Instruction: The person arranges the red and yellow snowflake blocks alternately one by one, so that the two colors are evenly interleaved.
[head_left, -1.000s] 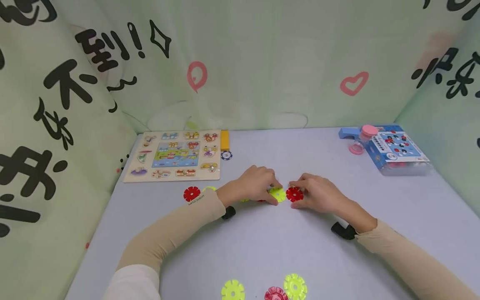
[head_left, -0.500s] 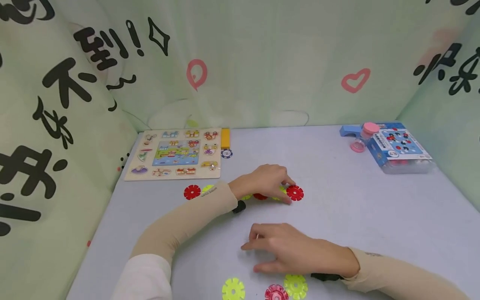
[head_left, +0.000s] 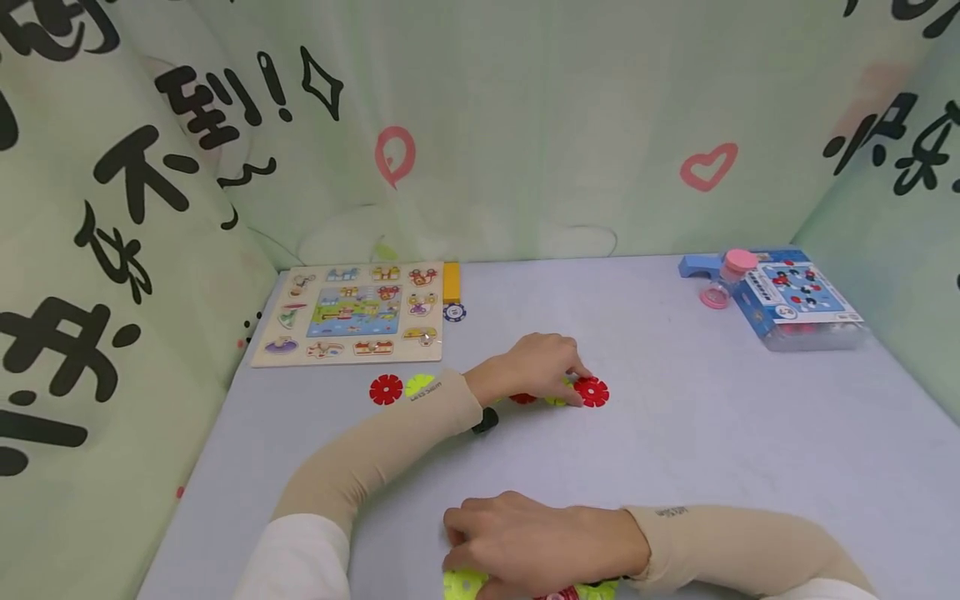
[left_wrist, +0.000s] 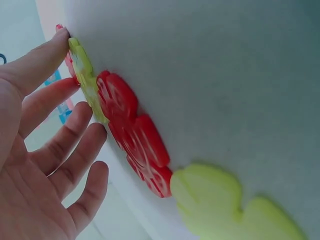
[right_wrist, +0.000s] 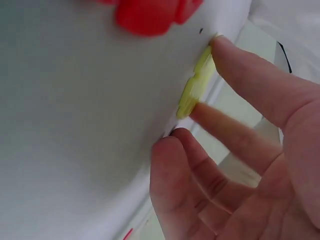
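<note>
Out in front of the puzzle [head_left: 348, 325], a row of discs [head_left: 386, 389], red and lime, stretches past its right edge (the left sleeve [head_left: 408, 429] hides part of it from me). Right of the puzzle's near corner, the left hand [head_left: 536, 367] pinches a lime disc [left_wrist: 89, 92] of that row between thumb and forefinger, its other fingers spread apart. The end red disc [head_left: 592, 392] sits just beyond those fingertips, the farthest of the row from the puzzle.

Well nearer the person than the puzzle, and right of it, the right hand [head_left: 525, 537] has thumb and forefinger clamped on a loose lime disc [right_wrist: 198, 82], the remaining fingers bent. Another red disc [head_left: 562, 594] and one more lime disc [head_left: 597, 591] peek out below that wrist.

Far right of the puzzle stands a box [head_left: 806, 300], a pink-lidded bottle [head_left: 738, 262] beside it; a chip [head_left: 454, 312] lies just off the puzzle's right edge.
</note>
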